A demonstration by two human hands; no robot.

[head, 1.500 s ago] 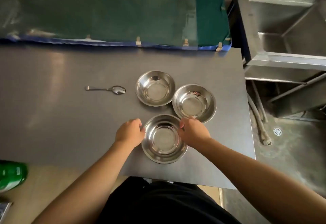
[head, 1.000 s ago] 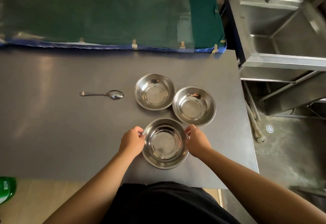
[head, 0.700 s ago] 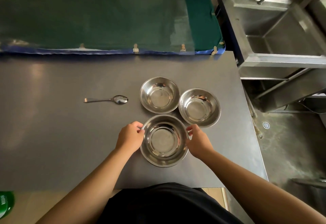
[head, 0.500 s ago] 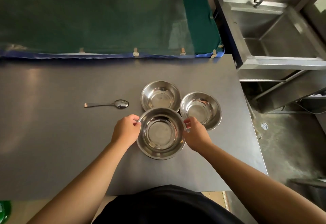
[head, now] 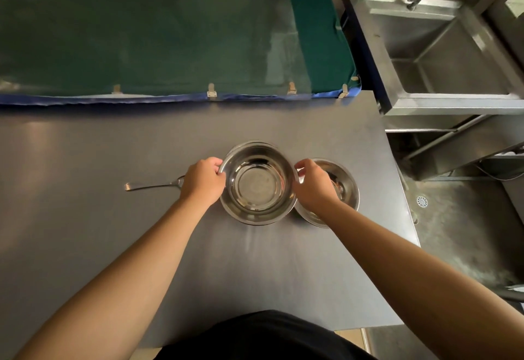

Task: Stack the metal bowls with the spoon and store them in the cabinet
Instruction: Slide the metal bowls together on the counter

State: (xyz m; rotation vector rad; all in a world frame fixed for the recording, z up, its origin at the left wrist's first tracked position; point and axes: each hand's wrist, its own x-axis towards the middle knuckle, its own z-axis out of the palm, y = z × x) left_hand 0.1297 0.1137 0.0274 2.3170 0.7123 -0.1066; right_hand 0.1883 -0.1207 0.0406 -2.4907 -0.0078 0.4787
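A shiny round metal bowl (head: 258, 182) is held by its rim between both hands, over another bowl whose far rim (head: 249, 143) just peeks out behind it. The left hand (head: 203, 179) pinches the left rim. The right hand (head: 313, 184) pinches the right rim. A third shiny metal bowl (head: 344, 184) sits just beside it, nearer the right edge of the dark grey table (head: 85, 218). A thin metal spoon (head: 150, 186) lies by the left hand, its scoop end hidden.
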